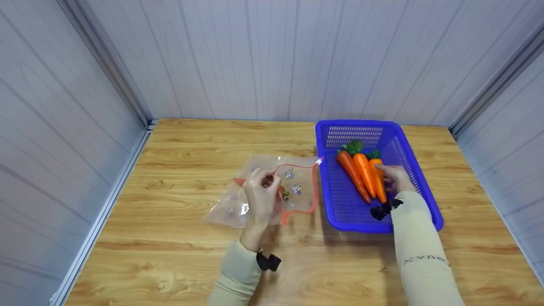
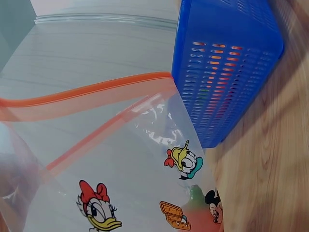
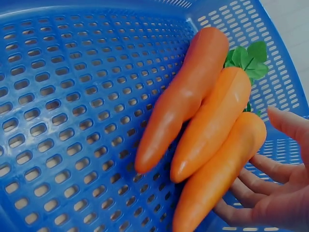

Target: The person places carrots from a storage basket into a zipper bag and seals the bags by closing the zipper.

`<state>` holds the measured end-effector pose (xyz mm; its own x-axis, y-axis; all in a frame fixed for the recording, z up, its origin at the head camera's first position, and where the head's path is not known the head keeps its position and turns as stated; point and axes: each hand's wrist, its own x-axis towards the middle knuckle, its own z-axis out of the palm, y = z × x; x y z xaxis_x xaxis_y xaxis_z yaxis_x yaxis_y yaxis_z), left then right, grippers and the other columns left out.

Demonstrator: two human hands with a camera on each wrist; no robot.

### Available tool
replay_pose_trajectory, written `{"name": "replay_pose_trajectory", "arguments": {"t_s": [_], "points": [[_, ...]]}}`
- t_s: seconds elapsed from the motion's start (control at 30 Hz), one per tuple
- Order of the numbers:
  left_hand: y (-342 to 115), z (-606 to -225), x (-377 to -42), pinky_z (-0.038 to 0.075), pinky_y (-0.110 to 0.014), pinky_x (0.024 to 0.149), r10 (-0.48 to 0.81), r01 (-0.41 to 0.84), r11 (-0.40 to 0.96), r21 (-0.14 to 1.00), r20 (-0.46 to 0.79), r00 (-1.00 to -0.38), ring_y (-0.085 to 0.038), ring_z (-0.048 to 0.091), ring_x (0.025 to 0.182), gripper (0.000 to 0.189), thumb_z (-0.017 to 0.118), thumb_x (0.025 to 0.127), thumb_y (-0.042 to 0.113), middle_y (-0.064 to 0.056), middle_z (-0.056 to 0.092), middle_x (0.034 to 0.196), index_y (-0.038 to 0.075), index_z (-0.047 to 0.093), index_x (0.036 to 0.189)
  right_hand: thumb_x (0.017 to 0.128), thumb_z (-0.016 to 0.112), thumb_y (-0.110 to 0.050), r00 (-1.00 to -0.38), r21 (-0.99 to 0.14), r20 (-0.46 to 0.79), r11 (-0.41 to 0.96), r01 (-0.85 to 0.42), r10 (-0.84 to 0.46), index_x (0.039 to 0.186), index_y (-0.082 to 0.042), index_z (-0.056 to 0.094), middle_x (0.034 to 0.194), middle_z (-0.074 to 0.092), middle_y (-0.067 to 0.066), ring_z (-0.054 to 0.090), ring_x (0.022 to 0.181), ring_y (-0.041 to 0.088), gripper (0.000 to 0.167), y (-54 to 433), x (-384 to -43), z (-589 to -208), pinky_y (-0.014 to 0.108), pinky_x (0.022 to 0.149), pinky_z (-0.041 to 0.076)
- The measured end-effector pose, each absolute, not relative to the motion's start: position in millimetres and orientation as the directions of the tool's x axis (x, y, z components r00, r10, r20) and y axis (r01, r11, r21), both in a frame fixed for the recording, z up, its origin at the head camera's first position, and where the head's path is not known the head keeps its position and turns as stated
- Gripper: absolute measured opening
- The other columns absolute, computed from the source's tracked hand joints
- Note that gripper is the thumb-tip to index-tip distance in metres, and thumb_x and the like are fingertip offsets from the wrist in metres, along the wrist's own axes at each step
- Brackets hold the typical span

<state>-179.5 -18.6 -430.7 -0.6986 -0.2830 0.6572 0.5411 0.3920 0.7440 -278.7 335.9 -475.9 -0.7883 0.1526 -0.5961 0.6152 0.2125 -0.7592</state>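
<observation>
My left hand (image 1: 260,197) pinches the rim of a clear zip bag (image 1: 304,199) with an orange edge and cartoon prints. Its mouth gapes toward the basket. Through the plastic shows an orange-red thing with a green end (image 2: 198,208), partly hidden by the hand. Three toy carrots with green leaves lie side by side in a blue basket (image 1: 323,170): a darker one (image 3: 186,92), a middle one (image 3: 215,121) and a right one (image 3: 222,169). Beside the right carrot is my right hand (image 3: 277,188), fingers along its side and thumb raised apart from it.
The perforated basket stands on a wooden table (image 1: 170,255), its left wall close against the bag's mouth. Pale panel walls (image 1: 272,59) close off the back and both sides. Black wrist cameras (image 1: 268,262) sit on both sleeves.
</observation>
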Motion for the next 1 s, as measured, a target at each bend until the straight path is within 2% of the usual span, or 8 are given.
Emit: {"name": "replay_pose_trajectory", "arguments": {"t_s": [0.33,0.43,0.57,0.7,0.9,1.0], "points": [[-18.9,-431.4,-180.1,0.045,-0.019,0.046,-0.287,0.531,0.411,0.741,0.657,-0.697,-0.012,0.053,0.053,0.013,0.059,0.069,-0.01,-0.006,0.057,0.063,-0.003,0.068,0.076,0.083,0.057,-0.031,-0.771,-0.755,-0.634,0.171,0.633,0.054,0.136,0.003,0.022,0.137,0.029,0.02,0.04,0.113,0.026,0.072,342.3,-285.3,-483.7,0.04,0.089,0.041],[-18.9,-431.3,-179.8,0.045,-0.019,0.046,-0.287,0.529,0.409,0.744,0.655,-0.699,-0.013,0.052,0.053,0.014,0.058,0.069,-0.01,-0.006,0.056,0.063,-0.003,0.068,0.076,0.083,0.057,-0.028,-0.774,-0.754,-0.631,0.196,0.627,0.05,0.132,0.003,0.029,0.124,0.039,0.02,0.044,0.105,0.026,0.064,340.0,-285.8,-483.8,0.038,0.088,0.042],[-18.9,-431.3,-179.0,0.046,-0.02,0.047,-0.287,0.528,0.405,0.746,0.653,-0.701,-0.014,0.053,0.054,0.014,0.058,0.07,-0.01,-0.007,0.057,0.064,-0.004,0.068,0.077,0.084,0.057,-0.025,-0.788,-0.754,-0.613,0.257,0.604,0.057,0.122,0.003,0.039,0.1,0.046,0.008,0.047,0.094,0.021,0.05,333.6,-281.8,-479.4,0.039,0.089,0.042],[-19.0,-431.4,-178.8,0.046,-0.019,0.047,-0.291,0.53,0.404,0.746,0.654,-0.698,-0.014,0.053,0.053,0.013,0.059,0.07,-0.011,-0.007,0.057,0.064,-0.004,0.068,0.077,0.084,0.058,-0.024,-0.796,-0.762,-0.603,0.264,0.592,0.043,0.117,0.002,0.042,0.092,0.049,0.006,0.049,0.09,0.02,0.045,331.5,-279.3,-477.7,0.039,0.09,0.041],[-19.1,-433.1,-180.3,0.046,-0.02,0.045,-0.295,0.538,0.408,0.737,0.665,-0.687,-0.015,0.053,0.052,0.012,0.059,0.069,-0.012,-0.008,0.056,0.063,-0.005,0.067,0.075,0.084,0.058,-0.02,-0.807,-0.784,-0.591,0.235,0.574,-0.001,0.098,-0.003,0.046,0.078,0.055,-0.001,0.053,0.079,0.015,0.025,333.3,-278.1,-477.8,0.037,0.085,0.044],[-18.9,-433.0,-180.6,0.045,-0.021,0.045,-0.294,0.54,0.412,0.734,0.668,-0.684,-0.015,0.053,0.052,0.012,0.06,0.069,-0.012,-0.008,0.056,0.063,-0.004,0.067,0.074,0.084,0.059,-0.02,-0.809,-0.784,-0.587,0.233,0.575,0.02,0.1,-0.003,0.046,0.079,0.055,0.0,0.053,0.078,0.016,0.027,333.6,-278.9,-478.5,0.036,0.082,0.046]]}}
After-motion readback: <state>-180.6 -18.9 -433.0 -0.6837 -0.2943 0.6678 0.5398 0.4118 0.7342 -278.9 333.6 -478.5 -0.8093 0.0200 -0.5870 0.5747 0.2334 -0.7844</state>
